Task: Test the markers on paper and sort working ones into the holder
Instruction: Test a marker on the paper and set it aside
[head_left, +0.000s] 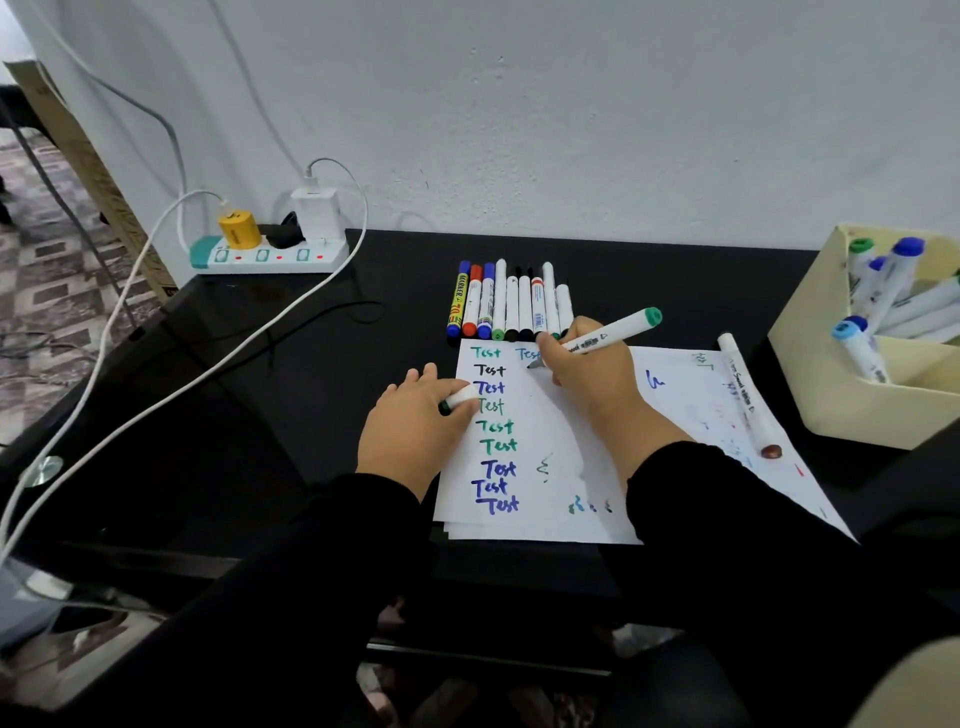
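Note:
White paper (524, 519) covered with "Test" words lies on the black table. My right hand (592, 374) grips a white marker with a green end (613, 332), its tip touching the paper near the top beside a green "Test". My left hand (415, 421) rests at the paper's left edge and holds the marker's white cap (460, 399). A row of several markers (511, 304) lies just beyond the paper. The cream holder (852, 405) at the right contains several markers with blue and green ends (888, 286).
A white marker with a brown end (748, 395) lies on the paper's right part. At the back left sits a power strip (267, 254) with chargers, and white cables (218, 364) trail across the table's left side. The wall stands close behind.

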